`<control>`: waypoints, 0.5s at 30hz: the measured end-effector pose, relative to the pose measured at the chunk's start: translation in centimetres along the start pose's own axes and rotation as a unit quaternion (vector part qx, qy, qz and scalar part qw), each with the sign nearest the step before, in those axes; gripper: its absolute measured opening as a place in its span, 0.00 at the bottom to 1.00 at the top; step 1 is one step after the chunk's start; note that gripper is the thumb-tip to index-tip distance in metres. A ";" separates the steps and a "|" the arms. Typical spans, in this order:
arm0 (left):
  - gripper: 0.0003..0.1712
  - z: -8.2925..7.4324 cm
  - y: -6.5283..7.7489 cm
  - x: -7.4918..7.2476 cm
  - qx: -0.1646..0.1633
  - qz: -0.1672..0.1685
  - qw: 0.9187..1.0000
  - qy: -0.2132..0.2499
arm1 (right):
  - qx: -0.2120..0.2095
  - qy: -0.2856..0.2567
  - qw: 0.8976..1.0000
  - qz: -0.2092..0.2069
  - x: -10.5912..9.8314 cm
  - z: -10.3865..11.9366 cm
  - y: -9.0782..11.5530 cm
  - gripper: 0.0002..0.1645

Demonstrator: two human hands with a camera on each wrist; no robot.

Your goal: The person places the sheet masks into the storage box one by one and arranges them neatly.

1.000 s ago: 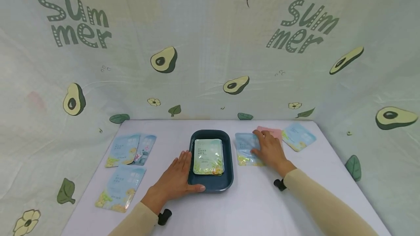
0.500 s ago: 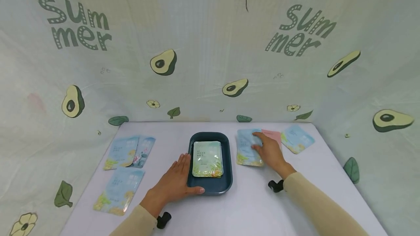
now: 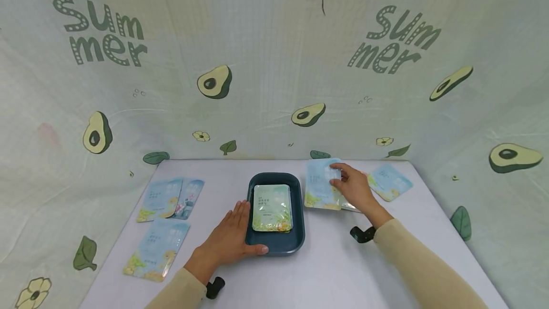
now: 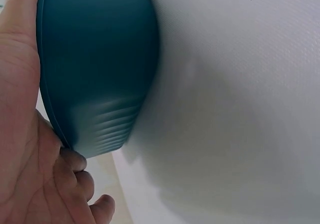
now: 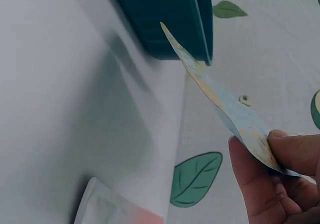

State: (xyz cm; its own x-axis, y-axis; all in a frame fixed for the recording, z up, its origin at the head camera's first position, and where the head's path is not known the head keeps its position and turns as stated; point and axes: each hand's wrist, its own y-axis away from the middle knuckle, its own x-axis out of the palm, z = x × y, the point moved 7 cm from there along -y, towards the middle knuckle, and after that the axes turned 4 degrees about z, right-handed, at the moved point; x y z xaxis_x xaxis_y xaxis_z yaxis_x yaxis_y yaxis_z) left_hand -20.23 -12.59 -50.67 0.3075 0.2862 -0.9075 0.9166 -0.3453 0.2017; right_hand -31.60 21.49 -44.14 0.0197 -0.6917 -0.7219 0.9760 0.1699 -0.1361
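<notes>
A dark blue tray [image 3: 276, 248] stands mid-table with a pale green sheet mask packet [image 3: 272, 208] lying in it, and another packet's edge shows beneath. My left hand [image 3: 227, 237] rests along the tray's left rim, fingers straight and thumb spread at the front corner. In the left wrist view the palm is against the tray wall [image 4: 95, 49]. My right hand [image 3: 356, 192] pinches a light blue sheet mask packet [image 3: 319, 185] by its right side, thumb against fingers. The right wrist view has this packet [image 5: 220, 102] raised above the table and slightly bent.
Several blue packets lie at the left, one nearer [image 3: 156, 250] and an overlapping pair [image 3: 160, 198] behind. Another blue packet [image 3: 391, 182] lies far right. A whitish and pink packet [image 5: 117, 204] lies below the right hand. A printed cloth [image 3: 257, 123] hangs behind the table.
My right hand has lifted the blue packet off the table, up and slightly left, uncovering part of a packet beneath. My left hand stays on the tray.
</notes>
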 end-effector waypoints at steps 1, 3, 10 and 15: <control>0.77 0.0 0.0 0.0 0.001 -0.001 1.000 -0.003 | 0.001 -0.007 1.000 0.001 -0.2 0.2 0.0 0.28; 0.78 0.0 0.0 0.0 0.003 -0.004 1.000 -0.009 | 0.001 -0.017 1.000 0.000 -0.4 0.6 -0.2 0.28; 0.80 0.0 0.0 -0.2 0.006 -0.006 1.000 -0.014 | 0.011 -0.048 0.999 0.008 -0.6 2.0 -0.5 0.28; 0.79 0.1 -0.1 -0.1 0.006 -0.006 1.000 -0.014 | 0.006 -0.053 0.999 0.005 -0.6 3.1 -0.7 0.27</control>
State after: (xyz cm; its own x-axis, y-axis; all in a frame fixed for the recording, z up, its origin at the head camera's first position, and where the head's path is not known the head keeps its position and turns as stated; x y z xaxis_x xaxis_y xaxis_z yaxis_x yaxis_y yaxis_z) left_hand -20.37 -12.68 -50.61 0.2884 0.2660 -0.9198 0.9174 -0.3518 0.1859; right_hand -31.60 19.62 -41.45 0.0515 -0.7608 -0.6469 0.9783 0.1685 -0.1203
